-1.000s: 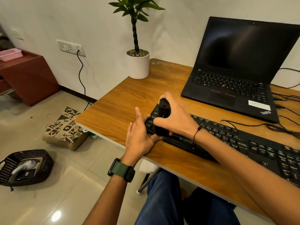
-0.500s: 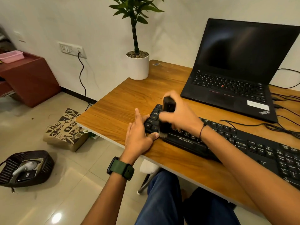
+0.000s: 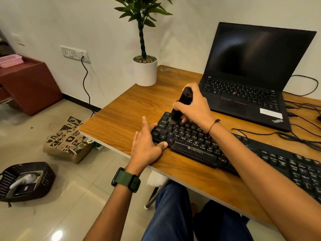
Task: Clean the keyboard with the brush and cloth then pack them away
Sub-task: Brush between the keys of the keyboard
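A black keyboard (image 3: 196,148) lies slantwise on the wooden desk (image 3: 125,117). My right hand (image 3: 194,106) grips a black brush (image 3: 182,103), held upright with its bristles down on the keys at the keyboard's far left corner. My left hand (image 3: 145,145) rests on the desk against the keyboard's left end, fingers spread, thumb along the front edge. A white cloth (image 3: 156,178) shows below the desk edge, partly hidden.
An open black laptop (image 3: 251,80) stands behind the keyboard, cables (image 3: 304,136) trailing to its right. A potted plant (image 3: 145,70) sits at the desk's back corner. On the floor lie a dark basket (image 3: 26,181) with items and a printed paper bag (image 3: 67,141).
My right hand has carried the brush from the keyboard's front left keys back to its far left corner. The left hand stays against the keyboard's end.
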